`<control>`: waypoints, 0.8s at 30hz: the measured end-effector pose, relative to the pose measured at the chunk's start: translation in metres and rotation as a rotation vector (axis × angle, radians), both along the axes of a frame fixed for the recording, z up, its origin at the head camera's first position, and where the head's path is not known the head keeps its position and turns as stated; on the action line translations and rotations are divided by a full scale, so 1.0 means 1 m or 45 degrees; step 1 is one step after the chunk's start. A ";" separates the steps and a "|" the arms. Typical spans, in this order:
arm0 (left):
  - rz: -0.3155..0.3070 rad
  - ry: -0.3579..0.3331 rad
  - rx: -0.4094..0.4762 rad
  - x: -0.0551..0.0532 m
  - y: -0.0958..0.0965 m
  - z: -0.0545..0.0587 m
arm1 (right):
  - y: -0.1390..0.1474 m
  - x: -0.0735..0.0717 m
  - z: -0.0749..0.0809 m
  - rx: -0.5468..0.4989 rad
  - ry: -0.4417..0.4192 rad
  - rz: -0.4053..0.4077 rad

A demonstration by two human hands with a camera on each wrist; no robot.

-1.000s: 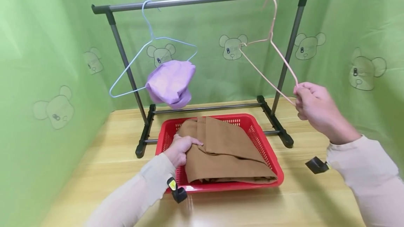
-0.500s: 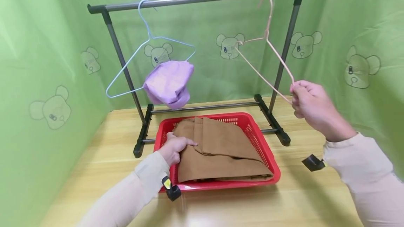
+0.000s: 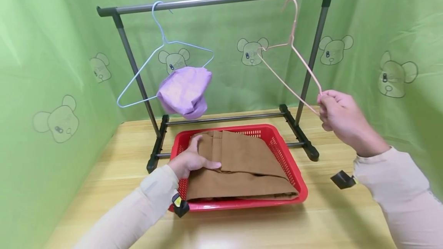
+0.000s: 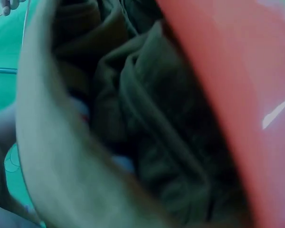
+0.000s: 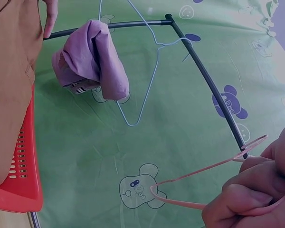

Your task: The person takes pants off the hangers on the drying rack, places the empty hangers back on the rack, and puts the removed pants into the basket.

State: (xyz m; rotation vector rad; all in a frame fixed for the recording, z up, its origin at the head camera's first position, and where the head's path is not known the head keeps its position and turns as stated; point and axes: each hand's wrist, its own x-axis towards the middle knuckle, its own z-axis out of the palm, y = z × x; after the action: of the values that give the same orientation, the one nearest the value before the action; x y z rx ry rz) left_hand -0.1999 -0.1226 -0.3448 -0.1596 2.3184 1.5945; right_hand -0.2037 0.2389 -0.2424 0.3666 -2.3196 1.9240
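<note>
Green curtain fabric (image 3: 230,87), printed with bear heads, wraps the back and both sides of the frame. It shows through a broad gap between the purple garment (image 3: 184,91) left of centre and the pink hanger (image 3: 292,40) right of centre. Wood shows along the right rim of the red basket (image 3: 242,205), with the right hand (image 3: 340,116) well apart from that edge, at right centre, its fingers and thumb pinching the pink hanger's lower corner. The hanger's hook is just at the underside of the rack (image 3: 225,0) (whether it touches the bar, I cannot tell).

Pale wood grain covers the table (image 3: 214,233) across the bottom of the frame. On it stands the rack, with the basket in front, low and central, holding the folded brown garment (image 3: 249,156). The purple garment hangs on the blue hanger (image 3: 165,41), hooked over the bar at upper left.

Half a second ago the left hand (image 3: 190,162) was more bunched at the brown garment's left side; now its thumb and one finger are straight and spread there, the other fingers hidden. The brown garment's front left corner reaches further left.
</note>
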 end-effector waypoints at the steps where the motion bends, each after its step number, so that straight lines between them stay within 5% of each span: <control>1: -0.058 -0.005 -0.047 0.000 -0.001 0.001 | 0.000 0.000 0.000 -0.006 0.000 0.001; 7: -0.316 0.008 -0.371 0.000 -0.003 0.004 | 0.003 0.000 0.000 -0.028 0.006 0.002; 18: -0.428 -0.157 -0.679 -0.006 0.001 0.001 | 0.005 0.000 0.000 -0.028 0.013 0.005; 24: -0.558 -0.179 -0.945 -0.015 0.003 -0.005 | 0.006 0.001 0.002 0.002 0.011 -0.007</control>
State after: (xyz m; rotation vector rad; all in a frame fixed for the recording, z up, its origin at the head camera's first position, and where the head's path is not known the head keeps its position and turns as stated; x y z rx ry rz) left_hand -0.2145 -0.1200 -0.3495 0.0680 2.4888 0.4675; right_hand -0.2031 0.2446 -0.2408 0.3675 -2.3148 1.9146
